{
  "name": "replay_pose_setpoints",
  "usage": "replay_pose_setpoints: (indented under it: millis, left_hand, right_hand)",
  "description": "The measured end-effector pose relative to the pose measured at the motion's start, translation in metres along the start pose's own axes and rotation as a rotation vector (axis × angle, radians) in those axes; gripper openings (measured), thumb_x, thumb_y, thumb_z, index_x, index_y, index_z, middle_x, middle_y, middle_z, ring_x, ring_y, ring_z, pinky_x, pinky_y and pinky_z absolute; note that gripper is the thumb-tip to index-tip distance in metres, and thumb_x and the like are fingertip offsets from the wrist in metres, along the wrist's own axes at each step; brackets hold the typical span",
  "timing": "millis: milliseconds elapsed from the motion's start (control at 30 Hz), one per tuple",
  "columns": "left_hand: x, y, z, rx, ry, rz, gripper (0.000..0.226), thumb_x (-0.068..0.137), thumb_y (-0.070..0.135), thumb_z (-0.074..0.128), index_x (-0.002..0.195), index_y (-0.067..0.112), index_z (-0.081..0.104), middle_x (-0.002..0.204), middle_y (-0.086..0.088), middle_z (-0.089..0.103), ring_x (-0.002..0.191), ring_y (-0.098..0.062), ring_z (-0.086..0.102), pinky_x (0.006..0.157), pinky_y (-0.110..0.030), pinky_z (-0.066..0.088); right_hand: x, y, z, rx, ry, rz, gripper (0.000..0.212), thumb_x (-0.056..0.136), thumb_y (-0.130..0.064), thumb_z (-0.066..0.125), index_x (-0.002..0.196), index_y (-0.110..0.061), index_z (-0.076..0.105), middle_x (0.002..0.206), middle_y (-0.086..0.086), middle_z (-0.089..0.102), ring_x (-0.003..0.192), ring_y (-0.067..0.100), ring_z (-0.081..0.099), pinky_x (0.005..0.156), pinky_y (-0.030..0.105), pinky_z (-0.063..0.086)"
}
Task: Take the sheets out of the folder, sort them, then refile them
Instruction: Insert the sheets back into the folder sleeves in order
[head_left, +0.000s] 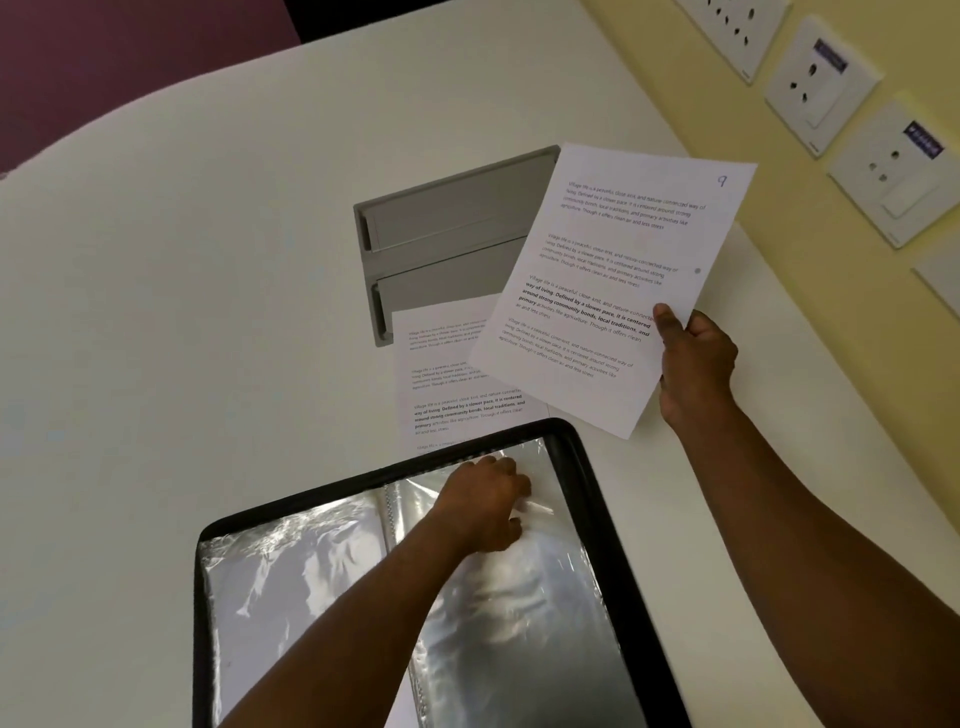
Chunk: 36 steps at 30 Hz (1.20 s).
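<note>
While the right hand (693, 358) pinches a sheet (613, 280) above the table, the left hand (488, 499) seemingly grips a folder (587, 467) sleeve

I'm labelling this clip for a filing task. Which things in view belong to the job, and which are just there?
Job:
right hand holding the sheet marked 9
sheet lying on the table
open folder
left hand on a plastic sleeve

Just there:
grey cable hatch
wall sockets

The held sheet (613, 280) bears a handwritten "9", seemingly beginning "Village life".
</note>
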<state>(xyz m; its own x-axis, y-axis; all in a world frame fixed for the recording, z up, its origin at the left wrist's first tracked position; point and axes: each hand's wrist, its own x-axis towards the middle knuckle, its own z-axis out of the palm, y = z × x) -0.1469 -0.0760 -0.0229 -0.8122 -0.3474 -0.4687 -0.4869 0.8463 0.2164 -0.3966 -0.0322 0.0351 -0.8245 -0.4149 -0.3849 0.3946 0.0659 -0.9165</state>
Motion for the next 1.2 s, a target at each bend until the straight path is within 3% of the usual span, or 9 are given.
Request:
replay_pose_setpoints:
  millis: [100,233,300,433,600,867,967,1067,1200]
  left_hand:
    - [-0.001,-0.002,-0.008,0.041,-0.094,-0.042,0.039,0.078,0.026,0.061,0.117,0.024,0.058,0.109,-0.002,0.064,0.102,-0.025,0.062,0.079,-0.034,0.052]
    - [0.0,-0.014,-0.022,-0.07,-0.175,-0.106,0.052,0.079,0.025,0.062,0.129,0.029,0.048,0.122,0.002,0.062,0.11,-0.022,0.058,0.088,-0.036,0.05]
    - [0.0,-0.018,-0.032,-0.152,-0.137,-0.107,0.052,0.079,0.021,0.064,0.13,0.028,0.052,0.121,0.003,0.062,0.11,-0.02,0.057,0.087,-0.033,0.049]
    - [-0.002,-0.024,-0.045,-0.308,0.047,-0.084,0.021,0.08,0.015,0.068,0.101,0.017,0.064,0.095,0.001,0.062,0.084,-0.014,0.052,0.069,-0.026,0.04]
    - [-0.004,-0.028,-0.046,-0.439,0.169,-0.181,0.02,0.077,0.025,0.078,0.092,0.024,0.064,0.085,0.006,0.067,0.069,-0.009,0.056,0.072,-0.032,0.053]
    - [0.002,-0.023,-0.036,-0.804,0.266,-0.221,0.036,0.078,0.002,0.074,0.106,0.021,0.066,0.078,0.011,0.069,0.074,0.002,0.063,0.078,-0.014,0.049]
    - [0.006,-0.019,-0.038,-0.893,0.22,-0.175,0.039,0.079,-0.004,0.068,0.109,0.021,0.066,0.082,0.011,0.071,0.082,-0.004,0.066,0.086,-0.019,0.051]
    - [0.006,-0.015,-0.044,-1.064,0.185,-0.156,0.037,0.08,-0.008,0.064,0.104,0.02,0.067,0.08,0.009,0.066,0.078,-0.006,0.062,0.082,-0.021,0.051]
    - [0.006,-0.015,-0.051,-1.133,0.379,-0.233,0.039,0.08,-0.011,0.062,0.101,0.021,0.069,0.088,0.006,0.064,0.078,-0.004,0.059,0.078,-0.019,0.053]
  right_hand:
    - [-0.001,0.002,0.003,-0.009,-0.007,0.012,0.008,0.091,-0.019,0.066,0.084,-0.021,0.068,0.09,-0.003,0.072,0.08,0.012,0.068,0.072,0.029,0.055]
    - [-0.003,0.001,0.007,-0.005,-0.015,0.003,0.011,0.092,-0.018,0.066,0.082,-0.022,0.068,0.087,-0.005,0.072,0.077,0.01,0.068,0.07,0.027,0.053]
    - [-0.004,-0.001,0.008,0.001,-0.022,-0.003,0.011,0.092,-0.017,0.066,0.082,-0.021,0.067,0.087,-0.005,0.071,0.076,0.009,0.067,0.07,0.026,0.053]
    - [-0.004,-0.003,0.008,0.011,-0.022,-0.009,0.009,0.091,-0.017,0.066,0.085,-0.022,0.069,0.088,-0.005,0.072,0.076,0.009,0.068,0.07,0.027,0.054]
    - [-0.003,-0.005,0.008,0.008,-0.015,-0.019,0.006,0.091,-0.017,0.066,0.087,-0.02,0.069,0.091,-0.002,0.072,0.074,0.008,0.068,0.068,0.025,0.054]
    - [-0.001,-0.005,0.009,0.007,0.003,-0.019,0.008,0.091,-0.016,0.066,0.086,-0.022,0.069,0.09,-0.003,0.072,0.075,0.009,0.069,0.069,0.027,0.055]
    - [-0.001,-0.006,0.009,0.013,0.005,-0.017,0.009,0.092,-0.016,0.065,0.086,-0.022,0.068,0.088,-0.005,0.072,0.073,0.006,0.069,0.067,0.025,0.055]
    - [0.0,-0.007,0.009,0.0,0.006,-0.02,0.009,0.092,-0.017,0.065,0.086,-0.023,0.067,0.088,-0.005,0.072,0.072,0.006,0.069,0.066,0.024,0.054]
    - [0.003,-0.008,0.009,0.004,0.017,-0.018,0.01,0.093,-0.017,0.064,0.085,-0.022,0.067,0.085,-0.006,0.071,0.07,0.005,0.069,0.063,0.025,0.054]
